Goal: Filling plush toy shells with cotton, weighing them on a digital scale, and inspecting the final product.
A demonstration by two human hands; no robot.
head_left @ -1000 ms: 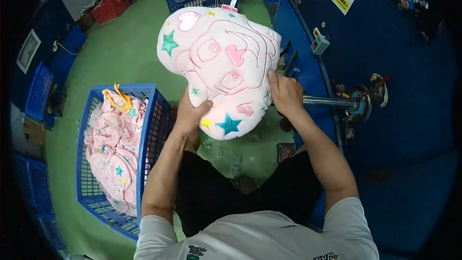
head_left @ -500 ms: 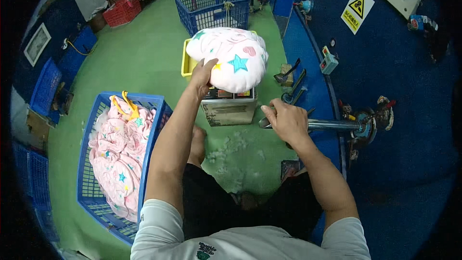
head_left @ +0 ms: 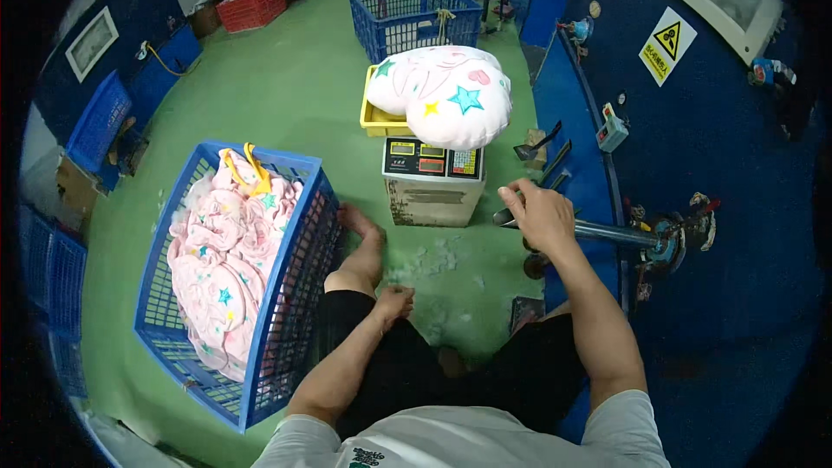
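Note:
A plump white cushion (head_left: 442,108) with turquoise stars, a yellow star and a pink heart lies on a yellow tray (head_left: 387,128) on top of a digital scale (head_left: 433,197), in front of me. My left hand (head_left: 396,302) is drawn back over my lap, its fingers loosely curled with nothing seen in them. On the right, my right hand (head_left: 543,215) is curled over the end of a metal tube (head_left: 607,232) that sticks out from a blue machine. The undersides of its fingers are hidden.
A blue basket (head_left: 321,182) heaped with pink star-patterned fabric covers (head_left: 221,269) stands at my left. Beyond the scale is another blue basket (head_left: 416,13), with a red basket (head_left: 251,9) farther left. White fluff (head_left: 433,264) litters the green floor. The blue machine wall (head_left: 728,208) fills the right.
My left hand has let go of the cushion and come back to my lap, leaving the cushion on the tray. The scale's panel shows more fully. My right hand stays at the tube.

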